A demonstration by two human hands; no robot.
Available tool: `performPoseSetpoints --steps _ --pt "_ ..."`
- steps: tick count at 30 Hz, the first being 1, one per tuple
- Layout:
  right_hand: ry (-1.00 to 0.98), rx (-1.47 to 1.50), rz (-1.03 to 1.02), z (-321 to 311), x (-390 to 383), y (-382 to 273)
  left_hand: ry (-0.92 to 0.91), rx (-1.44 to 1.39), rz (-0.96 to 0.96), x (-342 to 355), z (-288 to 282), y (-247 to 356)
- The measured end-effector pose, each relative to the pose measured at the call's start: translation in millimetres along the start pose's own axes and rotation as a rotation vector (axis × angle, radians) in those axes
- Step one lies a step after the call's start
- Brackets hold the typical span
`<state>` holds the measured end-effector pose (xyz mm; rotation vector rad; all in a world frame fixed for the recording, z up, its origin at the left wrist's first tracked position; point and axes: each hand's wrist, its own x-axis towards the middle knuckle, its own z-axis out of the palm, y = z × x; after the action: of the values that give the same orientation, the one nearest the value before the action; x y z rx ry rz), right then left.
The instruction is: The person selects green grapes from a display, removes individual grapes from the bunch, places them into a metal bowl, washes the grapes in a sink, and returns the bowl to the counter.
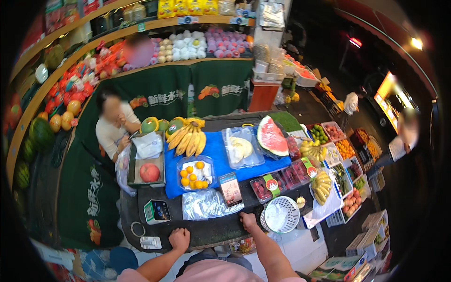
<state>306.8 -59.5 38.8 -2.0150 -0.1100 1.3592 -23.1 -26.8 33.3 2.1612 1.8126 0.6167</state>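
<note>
Resting at the counter's near edge (pixel 206 232), left hand (pixel 179 238) fisted and empty, right hand (pixel 248 220) curled, holding nothing, just below the plastic bag (pixel 204 204) beside the white basket (pixel 281 215); likely pausing before reaching forward and opening fingers.

Pretty clearly a fruit shop I'm looking at: bananas (pixel 189 137), a cut watermelon (pixel 272 136), boxed fruit on the dark counter (pixel 206 231), curved shelves (pixel 94 51) stacked with more produce, plus a small scale (pixel 157 211).
</note>
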Motion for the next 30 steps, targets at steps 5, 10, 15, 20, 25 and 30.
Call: performPoseSetpoints --steps 5,10,15,20,25,30 --pt "0.075 0.008 -0.114 0 2 0 -0.301 -0.258 -0.008 -14 -17 16" --pt "0.084 -0.053 -0.149 -1 6 3 -0.58 -0.361 -0.046 -4 -24 33" --pt "0.124 -0.1 -0.225 -1 8 5 -0.697 -0.467 0.041 29 -26 48" --pt "0.149 -0.152 -0.175 1 6 6 -0.75 -0.511 0.066 31 -13 51" --pt "0.181 -0.217 -0.249 1 4 11 -0.888 -0.506 0.051 5 -5 60" --pt "0.21 -0.248 -0.288 6 4 18 -0.801 -0.47 0.127 -4 -7 68"
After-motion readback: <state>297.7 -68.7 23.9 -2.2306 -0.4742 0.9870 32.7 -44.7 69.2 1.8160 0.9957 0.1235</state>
